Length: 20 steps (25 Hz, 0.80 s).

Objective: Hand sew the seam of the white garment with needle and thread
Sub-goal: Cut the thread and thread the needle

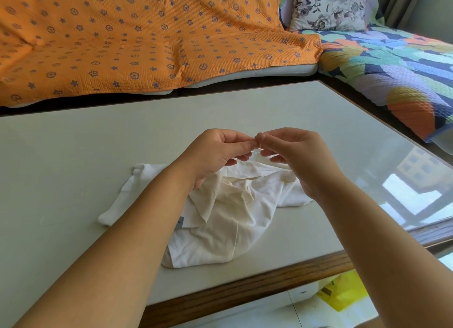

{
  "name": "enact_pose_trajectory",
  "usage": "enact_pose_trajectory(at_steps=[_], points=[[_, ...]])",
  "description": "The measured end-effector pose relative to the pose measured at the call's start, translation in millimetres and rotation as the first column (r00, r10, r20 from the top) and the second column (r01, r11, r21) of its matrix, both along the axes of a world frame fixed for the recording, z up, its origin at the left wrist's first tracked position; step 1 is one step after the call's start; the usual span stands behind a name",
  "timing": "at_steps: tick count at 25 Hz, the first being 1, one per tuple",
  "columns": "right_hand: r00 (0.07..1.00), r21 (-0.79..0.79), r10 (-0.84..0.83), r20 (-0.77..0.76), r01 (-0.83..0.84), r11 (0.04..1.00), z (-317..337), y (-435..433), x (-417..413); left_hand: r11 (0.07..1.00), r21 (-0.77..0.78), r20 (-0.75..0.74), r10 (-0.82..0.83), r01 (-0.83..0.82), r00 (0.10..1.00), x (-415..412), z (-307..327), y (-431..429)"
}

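Observation:
The white garment (220,219) lies crumpled on the grey table (98,156), a small grey label showing at its left side. Both hands are raised just above its far edge. My left hand (213,153) and my right hand (294,153) meet fingertip to fingertip, thumb and forefinger of each pinched together at the same spot. Whatever they pinch is too small to make out; no needle or thread is visible. The other fingers are loosely curled.
The table has a wooden front edge (245,286) and a glossy right side reflecting a window. An orange patterned sofa cover (147,40) runs behind it, a colourful quilt (392,65) and a floral pillow (328,11) to the right. A yellow bag (343,293) lies on the floor.

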State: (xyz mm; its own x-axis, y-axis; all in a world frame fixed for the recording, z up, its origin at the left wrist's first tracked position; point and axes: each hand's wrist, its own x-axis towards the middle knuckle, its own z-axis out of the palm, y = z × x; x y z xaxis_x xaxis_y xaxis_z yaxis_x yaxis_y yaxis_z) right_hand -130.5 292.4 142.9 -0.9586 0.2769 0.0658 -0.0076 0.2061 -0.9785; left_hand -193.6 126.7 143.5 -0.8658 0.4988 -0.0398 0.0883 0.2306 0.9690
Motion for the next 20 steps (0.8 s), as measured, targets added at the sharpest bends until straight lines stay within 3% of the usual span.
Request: enact_pose_trajectory(at_steps=[4,7,20], points=[[0.992,-0.226,0.097,0.079,-0.077,0.971,5.6,1.9,1.4,1.0,0.003,0.025,0.009,-0.009,1.0,-1.5,0.4,-1.0],[0.989,-0.278,0.125,0.078,-0.098,0.955,8.1,4.1,1.8,1.0,-0.012,0.027,-0.012,0.012,1.0,-1.9,0.2,-0.7],[0.999,0.08,0.019,0.042,-0.023,0.997,4.8,1.2,3.3,0.999,-0.036,-0.009,-0.005,0.004,1.0,-2.4,1.7,-1.8]])
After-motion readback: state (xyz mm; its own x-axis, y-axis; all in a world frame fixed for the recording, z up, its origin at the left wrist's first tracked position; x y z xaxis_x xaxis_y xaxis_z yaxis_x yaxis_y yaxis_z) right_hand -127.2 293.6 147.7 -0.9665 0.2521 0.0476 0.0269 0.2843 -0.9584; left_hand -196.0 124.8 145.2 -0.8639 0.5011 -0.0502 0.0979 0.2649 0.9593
